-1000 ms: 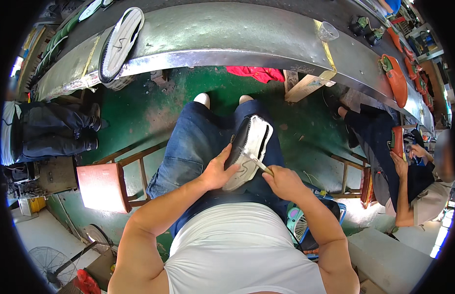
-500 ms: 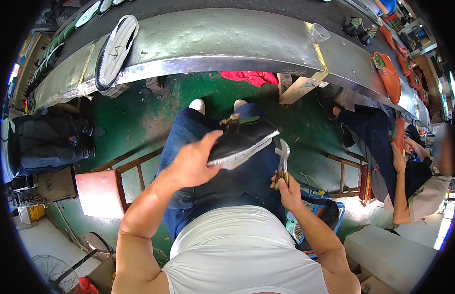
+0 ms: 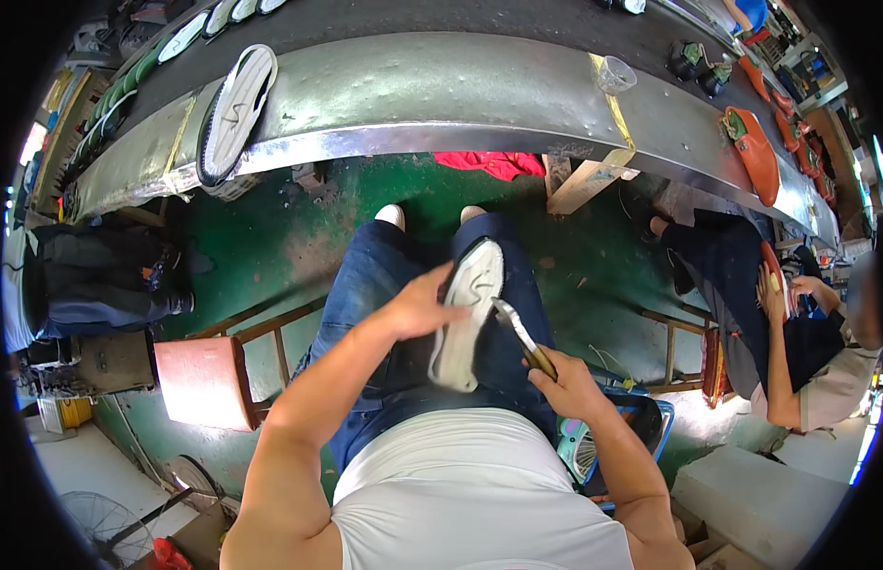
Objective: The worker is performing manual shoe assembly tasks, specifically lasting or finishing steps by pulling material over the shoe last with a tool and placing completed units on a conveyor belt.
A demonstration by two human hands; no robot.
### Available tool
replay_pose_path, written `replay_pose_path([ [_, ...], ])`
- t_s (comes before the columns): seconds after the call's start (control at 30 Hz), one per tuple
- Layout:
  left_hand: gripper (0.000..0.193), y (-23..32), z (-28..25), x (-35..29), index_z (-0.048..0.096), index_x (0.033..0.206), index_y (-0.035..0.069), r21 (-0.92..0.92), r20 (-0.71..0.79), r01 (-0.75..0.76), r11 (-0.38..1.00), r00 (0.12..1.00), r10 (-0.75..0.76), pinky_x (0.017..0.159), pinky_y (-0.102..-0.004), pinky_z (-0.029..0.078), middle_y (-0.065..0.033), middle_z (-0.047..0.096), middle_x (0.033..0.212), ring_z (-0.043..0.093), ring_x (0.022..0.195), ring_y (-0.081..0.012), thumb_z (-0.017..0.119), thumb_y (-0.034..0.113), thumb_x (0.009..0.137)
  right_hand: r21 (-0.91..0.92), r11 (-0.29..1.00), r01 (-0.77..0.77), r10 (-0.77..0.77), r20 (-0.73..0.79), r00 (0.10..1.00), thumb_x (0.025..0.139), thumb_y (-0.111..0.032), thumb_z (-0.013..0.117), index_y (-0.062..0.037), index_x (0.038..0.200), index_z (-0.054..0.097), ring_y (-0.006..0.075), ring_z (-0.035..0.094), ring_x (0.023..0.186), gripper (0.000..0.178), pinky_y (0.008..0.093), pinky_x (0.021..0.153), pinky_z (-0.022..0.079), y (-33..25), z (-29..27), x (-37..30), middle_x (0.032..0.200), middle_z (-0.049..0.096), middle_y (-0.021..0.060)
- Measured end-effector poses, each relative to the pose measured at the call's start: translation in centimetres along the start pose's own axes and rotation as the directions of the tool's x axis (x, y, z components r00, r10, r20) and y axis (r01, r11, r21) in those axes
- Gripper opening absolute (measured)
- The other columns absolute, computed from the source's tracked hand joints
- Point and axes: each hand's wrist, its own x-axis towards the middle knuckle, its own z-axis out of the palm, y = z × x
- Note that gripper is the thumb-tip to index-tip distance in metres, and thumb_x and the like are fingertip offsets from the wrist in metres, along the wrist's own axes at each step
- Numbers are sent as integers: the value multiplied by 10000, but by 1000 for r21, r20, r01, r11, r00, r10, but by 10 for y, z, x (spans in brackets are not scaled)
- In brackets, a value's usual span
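Note:
My left hand (image 3: 424, 306) grips a black shoe (image 3: 465, 328) by its left edge over my lap. The shoe is turned with its whitish underside up and its rounded end pointing away from me; its lower part is slightly blurred. The black upper mostly lies hidden beneath. In my right hand (image 3: 563, 382) are lasting pliers (image 3: 519, 332), closed in my fist round the brownish handles. Their metal head is beside the shoe's right edge, touching or very near it; I cannot tell which.
Ahead runs a metal-edged bench (image 3: 413, 85) with a white-bottomed shoe (image 3: 237, 119), a clear cup (image 3: 615, 74) and an orange shoe (image 3: 751, 152). A co-worker (image 3: 803, 351) sits at right, another person (image 3: 109, 275) is at left. A pink-topped stool (image 3: 204, 382) stands left of me.
The shoe has turned from lying sideways, black upper showing, to underside up and pointing away. My right hand has brought the pliers' head leftward to its edge.

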Motion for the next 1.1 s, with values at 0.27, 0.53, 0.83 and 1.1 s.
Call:
replay_pose_path([
  [0.27, 199, 63, 3, -42, 722, 1069, 8, 296, -157, 18, 955, 987, 30, 568, -403, 529, -237, 649, 752, 671, 649, -378, 614, 102, 931, -237, 939, 249, -225, 124, 966, 942, -187, 604, 114, 1360, 478, 451, 606, 1105, 530, 453, 977, 476, -9, -10, 34, 1186, 619, 315],
  [0.53, 138, 63, 9, -44, 701, 862, 35, 274, -280, -48, 961, 952, 127, 552, -417, 535, -172, 647, 667, 662, 602, -343, 634, 138, 925, -523, 852, 33, 182, 353, 918, 948, -164, 578, 128, 1233, 521, 427, 622, 1070, 412, 467, 904, 506, -84, -47, 52, 1129, 633, 304],
  [0.83, 165, 71, 11, -38, 713, 926, 29, 296, -170, -109, 949, 972, 164, 600, -398, 549, -166, 663, 709, 672, 644, -342, 628, 169, 939, -688, 671, 276, -207, 184, 961, 916, -110, 582, 137, 1164, 546, 386, 649, 957, 353, 452, 848, 529, -77, -40, 53, 1083, 629, 279],
  [1.1, 785, 12, 27, -25, 88, 1606, 42, -779, 240, 371, 506, 921, -306, 1172, -350, 291, -147, 371, 1559, 362, 1425, -250, 460, 460, 1055, -364, 917, 164, -84, 226, 970, 952, -214, 596, 19, 1040, 599, 440, 646, 860, 249, 515, 761, 505, -39, -15, 66, 915, 667, 244],
])
